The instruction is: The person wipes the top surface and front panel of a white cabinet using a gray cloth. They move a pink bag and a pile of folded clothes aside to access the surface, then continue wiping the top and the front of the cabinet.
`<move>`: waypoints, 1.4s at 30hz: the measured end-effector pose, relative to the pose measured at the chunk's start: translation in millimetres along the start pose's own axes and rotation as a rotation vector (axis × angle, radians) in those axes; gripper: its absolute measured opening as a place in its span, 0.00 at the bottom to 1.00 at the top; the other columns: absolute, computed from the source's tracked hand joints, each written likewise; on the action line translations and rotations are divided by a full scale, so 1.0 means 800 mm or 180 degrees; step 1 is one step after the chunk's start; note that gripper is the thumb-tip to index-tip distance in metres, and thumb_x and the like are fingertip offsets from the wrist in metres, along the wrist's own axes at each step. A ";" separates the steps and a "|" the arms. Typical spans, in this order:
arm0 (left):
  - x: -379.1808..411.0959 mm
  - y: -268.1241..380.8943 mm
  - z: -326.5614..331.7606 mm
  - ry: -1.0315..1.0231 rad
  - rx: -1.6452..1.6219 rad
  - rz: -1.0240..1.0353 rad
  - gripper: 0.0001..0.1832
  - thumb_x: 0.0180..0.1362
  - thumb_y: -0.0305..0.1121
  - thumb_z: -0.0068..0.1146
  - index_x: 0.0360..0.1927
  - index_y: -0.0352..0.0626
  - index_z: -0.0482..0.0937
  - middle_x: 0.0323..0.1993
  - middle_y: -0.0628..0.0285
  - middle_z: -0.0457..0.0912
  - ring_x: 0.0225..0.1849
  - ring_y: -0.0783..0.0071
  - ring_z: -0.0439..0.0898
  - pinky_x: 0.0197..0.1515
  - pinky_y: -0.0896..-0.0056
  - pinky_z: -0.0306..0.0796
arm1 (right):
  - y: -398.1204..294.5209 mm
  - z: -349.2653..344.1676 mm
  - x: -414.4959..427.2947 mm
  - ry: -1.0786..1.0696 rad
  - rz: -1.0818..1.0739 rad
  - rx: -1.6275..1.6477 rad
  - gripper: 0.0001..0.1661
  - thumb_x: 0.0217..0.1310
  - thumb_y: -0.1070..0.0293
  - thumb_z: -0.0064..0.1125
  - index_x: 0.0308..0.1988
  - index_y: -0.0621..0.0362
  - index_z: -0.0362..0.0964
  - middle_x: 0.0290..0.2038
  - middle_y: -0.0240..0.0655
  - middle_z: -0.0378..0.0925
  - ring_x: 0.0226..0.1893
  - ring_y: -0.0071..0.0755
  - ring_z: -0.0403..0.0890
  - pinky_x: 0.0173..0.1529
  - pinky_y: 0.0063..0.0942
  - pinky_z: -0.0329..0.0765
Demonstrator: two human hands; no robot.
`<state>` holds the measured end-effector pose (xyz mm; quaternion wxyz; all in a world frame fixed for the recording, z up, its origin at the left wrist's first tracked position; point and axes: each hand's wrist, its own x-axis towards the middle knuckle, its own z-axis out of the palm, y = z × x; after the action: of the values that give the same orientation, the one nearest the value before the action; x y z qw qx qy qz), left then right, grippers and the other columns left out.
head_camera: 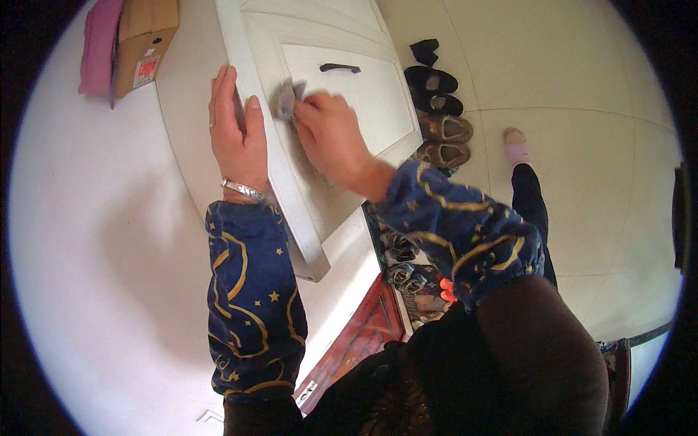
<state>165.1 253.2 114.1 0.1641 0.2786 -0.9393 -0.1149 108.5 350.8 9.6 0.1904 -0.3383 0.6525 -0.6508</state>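
My right hand (335,136) pinches a crumpled grey cloth (287,101). The cloth lies against the frame of a white panelled cabinet door (371,103), left of its dark bar handle (341,68). That hand is slightly blurred. Flat along the cabinet's top edge (248,60) rests my left hand (240,128), its thumb spread from the fingers and nothing held. A silver bracelet (243,189) circles the left wrist. Blue sleeve covers with yellow patterns reach over both forearms.
On the cabinet top at the far end are a cardboard box (139,60) and a pink item (100,49). Several shoes (444,128) line the tiled floor by the cabinet's base. A red door (362,332) stands near my body, with more shoes (406,278) beside it.
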 end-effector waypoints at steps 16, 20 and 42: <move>0.005 0.008 0.002 -0.0034 0.0126 -0.0018 0.25 0.66 0.28 0.45 0.66 0.39 0.65 0.68 0.50 0.65 0.70 0.52 0.62 0.69 0.58 0.59 | -0.010 0.006 0.041 0.0472 0.0214 -0.0061 0.12 0.55 0.73 0.55 0.42 0.56 0.76 0.43 0.41 0.76 0.41 0.53 0.74 0.44 0.46 0.72; 0.000 0.005 -0.001 -0.0041 0.0499 -0.0048 0.25 0.69 0.35 0.44 0.68 0.41 0.64 0.68 0.51 0.65 0.72 0.50 0.59 0.71 0.52 0.52 | -0.021 -0.018 -0.051 -0.0366 0.0210 -0.0079 0.14 0.52 0.75 0.57 0.42 0.56 0.76 0.43 0.40 0.76 0.42 0.52 0.74 0.45 0.46 0.71; 0.002 0.012 -0.011 -0.0090 0.0373 -0.0132 0.25 0.72 0.41 0.37 0.67 0.38 0.64 0.69 0.50 0.64 0.72 0.49 0.59 0.72 0.53 0.50 | -0.023 -0.043 -0.057 -0.0605 -0.0677 0.0260 0.23 0.47 0.78 0.61 0.47 0.54 0.78 0.44 0.38 0.75 0.44 0.46 0.72 0.48 0.38 0.69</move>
<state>162.7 259.3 125.4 0.1318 0.3054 -0.9407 -0.0670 119.9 408.5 21.3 0.1948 -0.4575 0.5651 -0.6583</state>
